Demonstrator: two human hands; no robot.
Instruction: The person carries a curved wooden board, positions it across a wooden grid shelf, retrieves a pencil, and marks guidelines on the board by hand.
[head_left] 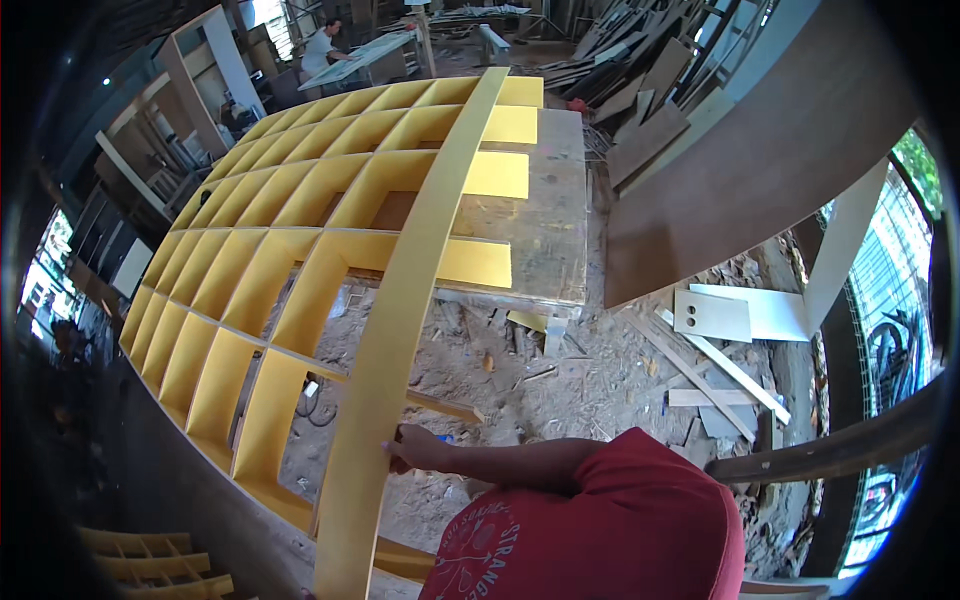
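Observation:
My right hand (418, 448) is closed on the right edge of a long yellow board (410, 280); part of its fingers is hidden at the edge. The board slants from the lower edge of the head view up to the far end of a large yellow grid frame (250, 250). It lies across the open ends of the frame's slats, and a yellow slat end (480, 262) sticks out past it on the right. The frame has many rectangular compartments and rests partly on a worn wooden table (555, 220). My left hand does not show.
A large brown sheet (740, 170) leans at the right, with white panels (765, 312) and loose strips (730, 365) by it. Scraps litter the dusty floor (560, 400). Another person (320, 50) works at a far table. More yellow grid pieces (150, 565) lie at the lower left.

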